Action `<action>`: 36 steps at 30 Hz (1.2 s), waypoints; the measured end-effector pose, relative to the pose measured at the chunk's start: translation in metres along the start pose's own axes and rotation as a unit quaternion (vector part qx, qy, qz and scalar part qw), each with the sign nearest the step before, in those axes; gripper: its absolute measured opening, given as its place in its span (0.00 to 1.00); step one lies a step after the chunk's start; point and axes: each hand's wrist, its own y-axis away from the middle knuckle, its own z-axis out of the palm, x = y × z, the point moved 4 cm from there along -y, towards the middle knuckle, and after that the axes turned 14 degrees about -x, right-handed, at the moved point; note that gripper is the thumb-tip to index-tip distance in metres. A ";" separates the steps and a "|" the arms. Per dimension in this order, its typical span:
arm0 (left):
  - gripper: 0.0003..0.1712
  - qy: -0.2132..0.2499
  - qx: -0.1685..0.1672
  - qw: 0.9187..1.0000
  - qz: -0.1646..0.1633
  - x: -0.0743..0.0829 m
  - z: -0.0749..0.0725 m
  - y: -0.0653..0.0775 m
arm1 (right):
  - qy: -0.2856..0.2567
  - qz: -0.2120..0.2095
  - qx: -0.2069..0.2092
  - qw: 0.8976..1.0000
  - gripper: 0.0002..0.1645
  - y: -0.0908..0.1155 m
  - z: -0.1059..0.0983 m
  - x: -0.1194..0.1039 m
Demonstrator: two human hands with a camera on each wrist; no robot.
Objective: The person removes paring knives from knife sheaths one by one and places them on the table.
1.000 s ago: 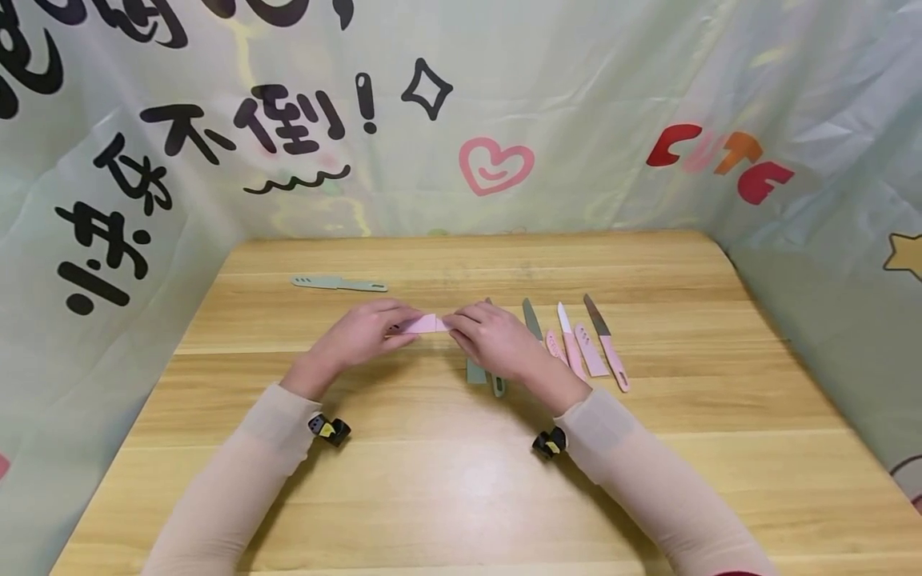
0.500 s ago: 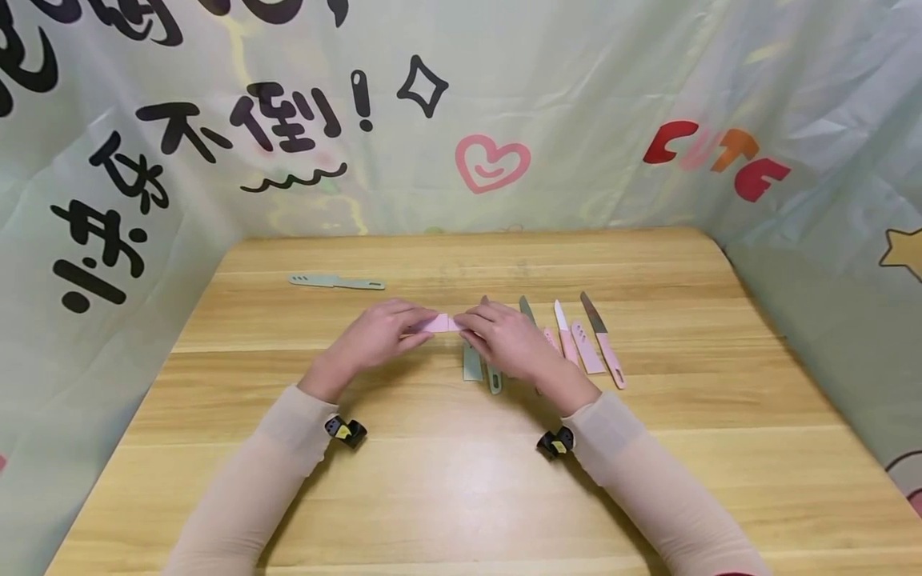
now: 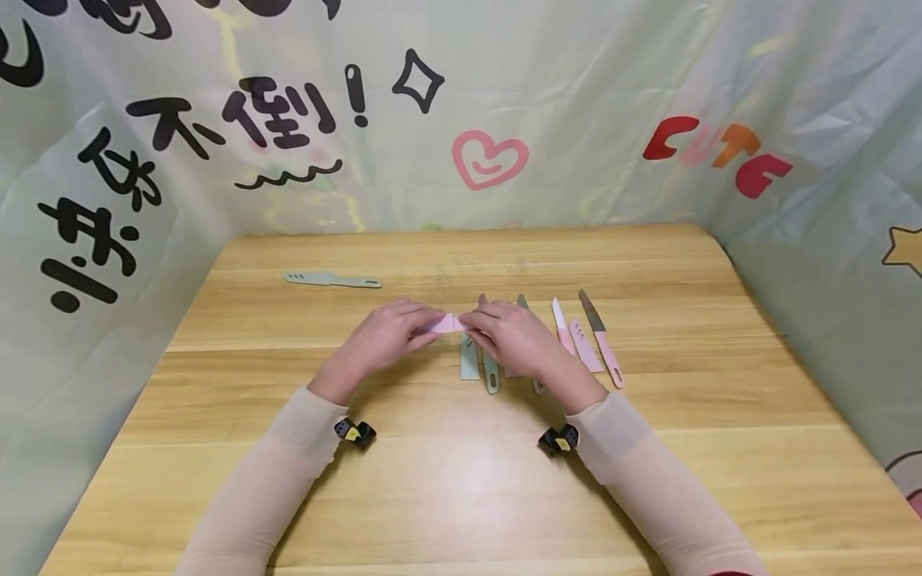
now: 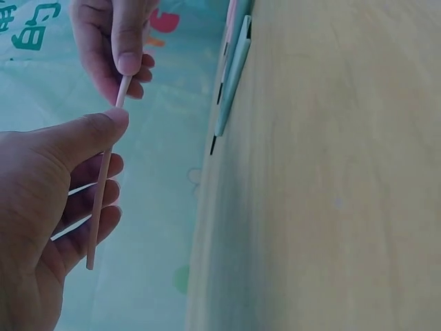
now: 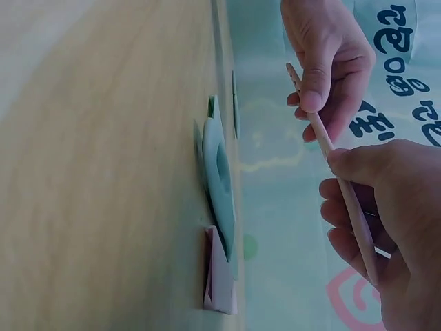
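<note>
Both hands hold one pink sheathed knife above the middle of the table. My left hand [image 3: 385,336] pinches the pink sheath [image 3: 441,323] between thumb and fingers. Its counterpart, my right hand [image 3: 515,340], grips the pink knife handle [image 5: 358,217]. Sheath and handle meet in a straight line, with a thin seam showing between the hands. Seen edge-on in the left wrist view, the sheath [image 4: 99,200] runs along the left fingers. The blade is hidden. Beneath the right hand lie a green sheath [image 3: 470,364] and a green-handled knife [image 3: 491,376].
At the back left lies a green sheathed knife [image 3: 331,280]. To the right are a white-bladed knife [image 3: 559,316], a slotted pink sheath [image 3: 585,348] and a dark-bladed knife with a pink handle [image 3: 610,360]. A printed curtain [image 3: 576,104] surrounds the wooden table [image 3: 446,480].
My left hand has moved right with the sheath, closer to the right hand. Less of the pink knife shows between them. The right hand has shifted slightly right.
</note>
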 end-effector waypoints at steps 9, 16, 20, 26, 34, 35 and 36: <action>0.19 0.006 -0.001 1.000 -0.004 0.003 0.006 -0.002 | 0.045 -0.017 0.002 0.999 0.16 0.002 0.001 -0.001; 0.19 -0.002 0.003 1.000 0.004 0.005 0.006 -0.001 | 0.081 -0.038 0.013 0.996 0.18 0.003 0.000 -0.002; 0.20 -0.014 0.022 0.999 0.038 0.008 0.004 0.001 | 0.087 -0.050 0.025 0.995 0.18 0.004 -0.001 -0.003; 0.21 -0.028 0.051 0.995 0.078 0.011 0.001 0.005 | 0.085 -0.066 0.044 0.993 0.19 0.005 -0.003 -0.005; 0.20 -0.044 0.065 0.993 0.089 0.012 -0.005 0.007 | 0.089 -0.075 0.056 0.992 0.21 0.007 -0.007 -0.008; 0.20 -0.044 0.065 0.993 0.089 0.012 -0.005 0.007 | 0.090 -0.077 0.055 0.991 0.21 0.008 -0.007 -0.008; 0.20 -0.041 0.065 0.993 0.090 0.012 -0.006 0.008 | 0.089 -0.079 0.053 0.991 0.22 0.009 -0.008 -0.008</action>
